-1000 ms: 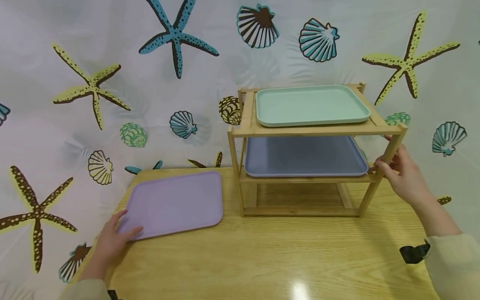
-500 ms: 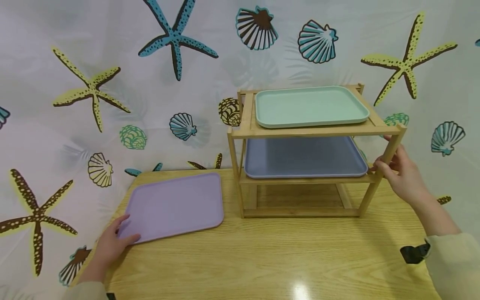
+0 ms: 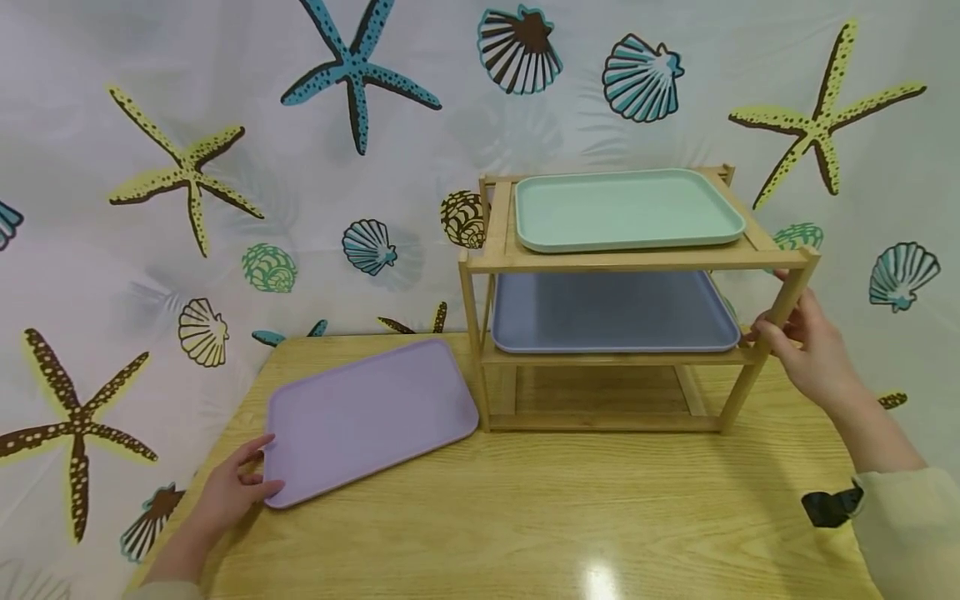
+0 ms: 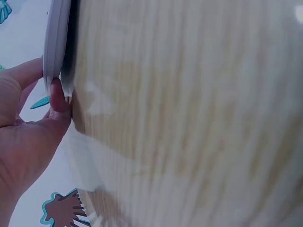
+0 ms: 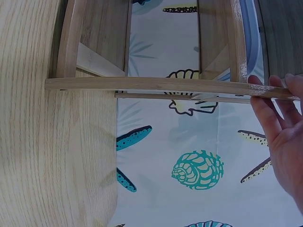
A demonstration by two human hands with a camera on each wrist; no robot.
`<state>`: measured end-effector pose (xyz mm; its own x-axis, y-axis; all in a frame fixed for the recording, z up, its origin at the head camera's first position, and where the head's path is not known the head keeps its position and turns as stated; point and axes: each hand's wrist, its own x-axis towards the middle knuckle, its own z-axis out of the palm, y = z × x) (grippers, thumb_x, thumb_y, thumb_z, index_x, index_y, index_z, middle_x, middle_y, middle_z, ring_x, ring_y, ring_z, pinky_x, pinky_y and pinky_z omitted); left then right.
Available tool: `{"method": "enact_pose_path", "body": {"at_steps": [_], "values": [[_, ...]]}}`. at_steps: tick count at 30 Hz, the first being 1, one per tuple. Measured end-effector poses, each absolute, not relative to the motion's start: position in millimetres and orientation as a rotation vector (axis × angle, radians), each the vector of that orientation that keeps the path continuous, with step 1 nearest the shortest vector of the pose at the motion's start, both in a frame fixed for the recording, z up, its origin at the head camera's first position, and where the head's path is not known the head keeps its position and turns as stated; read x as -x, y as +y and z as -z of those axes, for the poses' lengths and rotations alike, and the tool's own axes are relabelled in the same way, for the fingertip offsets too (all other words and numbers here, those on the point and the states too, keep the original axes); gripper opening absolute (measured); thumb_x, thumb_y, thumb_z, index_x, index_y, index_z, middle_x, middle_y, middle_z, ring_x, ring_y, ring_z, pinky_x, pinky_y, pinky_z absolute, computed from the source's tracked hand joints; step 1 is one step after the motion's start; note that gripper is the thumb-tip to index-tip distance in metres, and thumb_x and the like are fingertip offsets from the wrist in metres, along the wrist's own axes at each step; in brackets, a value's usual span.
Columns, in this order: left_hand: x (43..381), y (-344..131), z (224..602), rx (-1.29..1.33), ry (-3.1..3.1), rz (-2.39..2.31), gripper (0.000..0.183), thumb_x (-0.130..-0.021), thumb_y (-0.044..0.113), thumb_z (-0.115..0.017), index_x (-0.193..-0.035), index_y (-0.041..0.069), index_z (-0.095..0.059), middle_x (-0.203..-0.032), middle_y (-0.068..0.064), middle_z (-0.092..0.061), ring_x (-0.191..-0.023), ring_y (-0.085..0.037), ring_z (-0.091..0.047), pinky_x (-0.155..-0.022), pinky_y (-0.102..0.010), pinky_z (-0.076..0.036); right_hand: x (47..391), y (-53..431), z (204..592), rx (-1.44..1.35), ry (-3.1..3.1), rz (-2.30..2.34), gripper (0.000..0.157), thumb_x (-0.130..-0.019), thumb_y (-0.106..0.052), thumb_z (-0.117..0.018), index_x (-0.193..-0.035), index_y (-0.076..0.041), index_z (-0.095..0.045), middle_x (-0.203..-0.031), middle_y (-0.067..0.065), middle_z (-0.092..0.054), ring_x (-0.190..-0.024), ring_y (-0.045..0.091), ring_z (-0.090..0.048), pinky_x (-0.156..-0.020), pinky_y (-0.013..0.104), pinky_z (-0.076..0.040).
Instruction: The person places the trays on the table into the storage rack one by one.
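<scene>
The purple tray [image 3: 367,421] has moved closer to the wooden rack [image 3: 622,263]

The purple tray is flat and wide, and it is on the left part of the counter [image 3: 525,517]. Half a second ago, there was a clear gap between it and the rack. Now its right corner is just beside the rack's front left leg, and I can't tell if they touch. The tray has turned too, so it slants more, and its left end is nearer to the person.

The left hand [image 3: 232,496] has come along with it. Its grip is clamped on the tray's left end, with the thumb at the near corner. A dark strip shows under the tray in the left wrist view, so that end may be up a little, but that view is blurry.

The rack has stayed in the same place. The right hand [image 3: 813,350] is still on it too. Its grip is wrapped around the front right post [image 3: 744,392].

Two more trays have not moved on the rack. The green tray [image 3: 630,208] lies on the top, and the blue tray [image 3: 615,312] lies on the shelf below it.

Behind it all hangs a pale cloth [image 3: 435,217] with sea stars and shells on it.
</scene>
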<state>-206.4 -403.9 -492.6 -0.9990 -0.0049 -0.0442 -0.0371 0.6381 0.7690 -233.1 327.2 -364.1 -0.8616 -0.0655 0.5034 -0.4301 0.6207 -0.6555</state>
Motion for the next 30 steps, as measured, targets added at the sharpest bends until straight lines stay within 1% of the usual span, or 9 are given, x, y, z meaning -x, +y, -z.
{"method": "enact_pose_path", "body": {"at_steps": [2, 6, 11, 14, 16, 19, 24, 27, 30], "values": [[205, -402, 491, 0.036, 2.761, -1.416, 0.073, -0.085, -0.002, -0.072, -0.146, -0.007, -0.031, -0.131, -0.04, -0.04, -0.085, -0.006, -0.057, -0.067, -0.023, -0.052, 232, 327, 363, -0.387, -2.42, -1.128, 0.065, -0.099, 0.0, -0.051, -0.154, -0.014, -0.019, -0.097, 0.016, -0.06, -0.081, -0.01, -0.054, -0.066, 0.008, -0.045], [202, -398, 487, -0.006, 2.681, -1.518, 0.069, -0.087, -0.004, -0.068, -0.146, -0.009, -0.031, -0.134, -0.042, -0.04, -0.093, 0.007, -0.054, -0.075, -0.02, -0.052, 231, 327, 363, -0.377, -2.429, -1.119, 0.065, -0.1, -0.003, -0.05, -0.155, -0.017, -0.019, -0.098, 0.019, -0.06, -0.081, -0.011, -0.054, -0.066, 0.008, -0.045], [196, -391, 483, -0.019, 2.628, -1.524, 0.064, -0.089, 0.006, -0.07, -0.143, -0.007, -0.038, -0.134, -0.035, -0.044, -0.097, 0.004, -0.049, -0.076, -0.018, -0.048, 230, 327, 362, -0.377, -2.427, -1.119, 0.065, -0.1, -0.003, -0.05, -0.155, -0.018, -0.019, -0.099, 0.021, -0.059, -0.082, -0.012, -0.053, -0.067, 0.008, -0.045], [192, -388, 484, 0.019, 2.494, -1.682, 0.056, -0.091, 0.004, -0.067, -0.143, 0.003, -0.046, -0.128, -0.026, -0.051, -0.096, -0.001, -0.055, -0.075, -0.024, -0.052, 231, 327, 362, -0.375, -2.432, -1.106, 0.065, -0.1, -0.004, -0.05, -0.156, -0.019, -0.018, -0.099, 0.02, -0.06, -0.082, -0.012, -0.053, -0.066, 0.007, -0.044], [189, -388, 483, 0.05, 2.375, -1.803, 0.051, -0.092, 0.002, -0.065, -0.139, 0.017, -0.052, -0.12, -0.018, -0.056, -0.093, -0.006, -0.06, -0.072, -0.029, -0.055, 231, 327, 362, -0.373, -2.431, -1.109, 0.065, -0.1, -0.003, -0.05, -0.155, -0.018, -0.018, -0.099, 0.02, -0.059, -0.082, -0.012, -0.053, -0.066, 0.007, -0.044], [186, -390, 482, 0.062, 2.217, -1.947, 0.055, -0.094, -0.001, -0.061, -0.132, 0.036, -0.052, -0.111, -0.009, -0.059, -0.09, -0.012, -0.063, -0.07, -0.032, -0.057, 231, 326, 363, -0.374, -2.428, -1.137, 0.065, -0.1, -0.002, -0.05, -0.155, -0.016, -0.018, -0.099, 0.02, -0.059, -0.082, -0.011, -0.054, -0.067, 0.007, -0.044], [182, -392, 479, 0.052, 2.097, -2.09, 0.061, -0.096, -0.004, -0.056, -0.135, 0.042, -0.047, -0.106, -0.002, -0.058, -0.087, -0.013, -0.063, -0.067, -0.03, -0.056, 231, 327, 363, -0.372, -2.431, -1.161, 0.066, -0.1, -0.002, -0.05, -0.155, -0.017, -0.017, -0.1, 0.017, -0.058, -0.083, -0.01, -0.055, -0.069, 0.006, -0.045], [179, -393, 479, 0.045, 2.036, -2.154, 0.061, -0.096, -0.005, -0.054, -0.133, 0.044, -0.049, -0.106, 0.0, -0.059, -0.086, -0.013, -0.063, -0.066, -0.028, -0.056, 231, 327, 363, -0.38, -2.427, -1.165, 0.066, -0.1, -0.001, -0.05, -0.155, -0.017, -0.017, -0.099, 0.014, -0.057, -0.083, -0.01, -0.055, -0.069, 0.007, -0.045], [175, -395, 478, 0.026, 1.987, -2.196, 0.061, -0.097, -0.006, -0.053, -0.13, 0.045, -0.052, -0.105, 0.001, -0.061, -0.083, -0.012, -0.063, -0.062, -0.025, -0.054, 231, 327, 362, -0.393, -2.42, -1.17, 0.066, -0.1, 0.0, -0.049, -0.155, -0.015, -0.017, -0.099, 0.016, -0.057, -0.082, -0.009, -0.056, -0.069, 0.007, -0.045]]}}
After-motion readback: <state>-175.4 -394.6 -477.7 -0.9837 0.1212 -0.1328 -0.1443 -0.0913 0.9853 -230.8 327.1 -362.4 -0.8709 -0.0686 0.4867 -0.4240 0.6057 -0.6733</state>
